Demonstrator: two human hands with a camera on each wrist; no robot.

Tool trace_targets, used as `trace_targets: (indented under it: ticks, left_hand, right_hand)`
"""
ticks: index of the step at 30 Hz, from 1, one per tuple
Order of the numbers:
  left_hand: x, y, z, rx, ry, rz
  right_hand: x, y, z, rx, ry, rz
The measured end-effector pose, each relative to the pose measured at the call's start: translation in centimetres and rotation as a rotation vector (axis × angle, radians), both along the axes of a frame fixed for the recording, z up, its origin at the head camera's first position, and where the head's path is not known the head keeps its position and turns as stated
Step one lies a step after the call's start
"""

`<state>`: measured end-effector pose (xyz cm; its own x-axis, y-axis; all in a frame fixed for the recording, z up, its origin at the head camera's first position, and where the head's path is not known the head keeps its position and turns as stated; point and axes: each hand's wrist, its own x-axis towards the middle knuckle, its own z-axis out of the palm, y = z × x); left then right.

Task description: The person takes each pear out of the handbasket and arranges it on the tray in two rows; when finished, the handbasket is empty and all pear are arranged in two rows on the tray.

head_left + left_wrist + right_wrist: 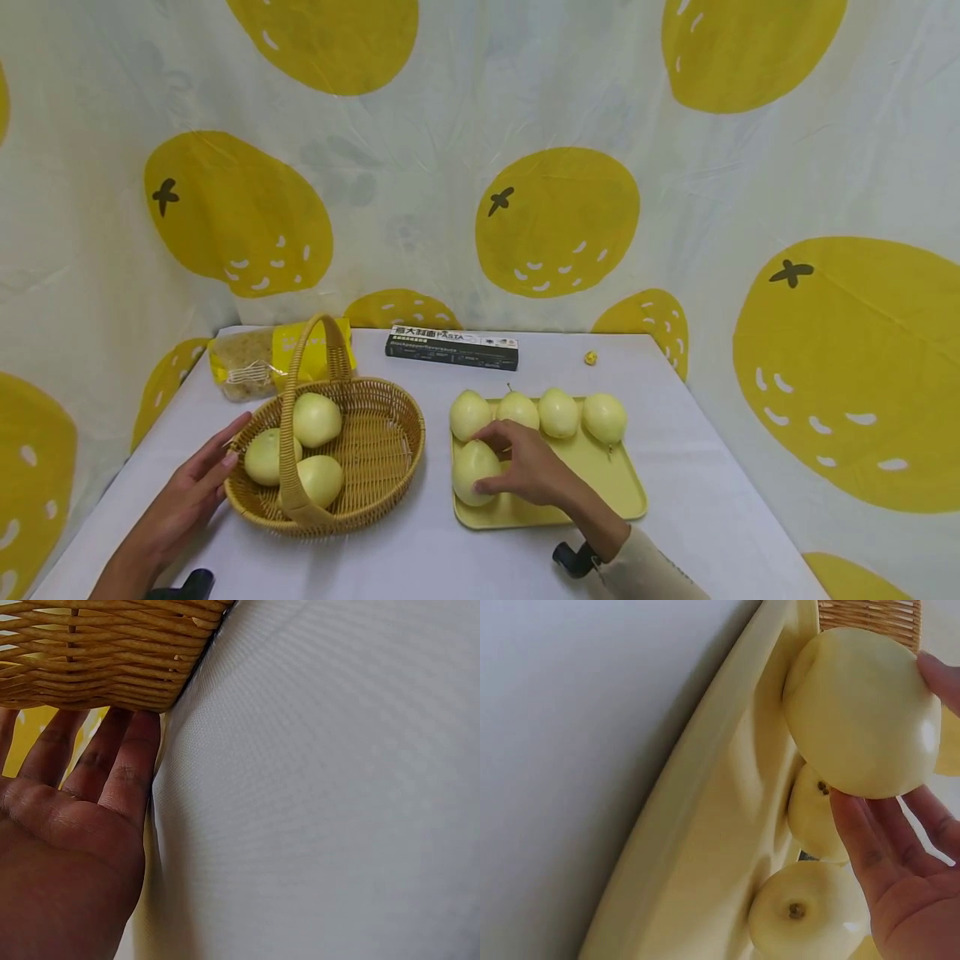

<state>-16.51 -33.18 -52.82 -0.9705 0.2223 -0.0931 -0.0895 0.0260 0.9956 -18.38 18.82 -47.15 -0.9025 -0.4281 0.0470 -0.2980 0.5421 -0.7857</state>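
My right hand (528, 462) pinches a pale yellow pear (472, 473) between thumb and fingers at the left side of a yellow tray (540, 518). In the right wrist view this pear (862, 712) is large beside the tray wall; I cannot tell whether it is lifted. Behind it, several more pears (558, 412) line the tray's back edge. To the left stands a woven basket (382, 467) with an arched handle and three pears (317, 421) in its left half. Straight fingers of my left hand (191, 483) touch the basket's left side; in the left wrist view they lie against its weave (112, 667).
A yellow food bag (258, 358) lies behind the basket. A dark-and-white pasta box (452, 347) is at the table's back, with a small yellow item (591, 357) farther right. A fruit-print curtain (420, 208) hangs behind the white-covered table (720, 500).
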Motion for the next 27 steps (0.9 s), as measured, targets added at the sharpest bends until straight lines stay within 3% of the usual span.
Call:
trace_targets:
  ticks: [6, 27]
  left_hand:
    - [-0.1, 0.0, -0.01, 0.006, -0.003, -0.006]
    - [0.29, 0.18, 0.26, 0.01, 0.015, -0.002]
  right_hand:
    - [-0.23, 0.43, -0.1, -0.044, -0.058, -0.037]
    - [0.04, 0.96, -0.71, -0.064, -0.059, -0.085]
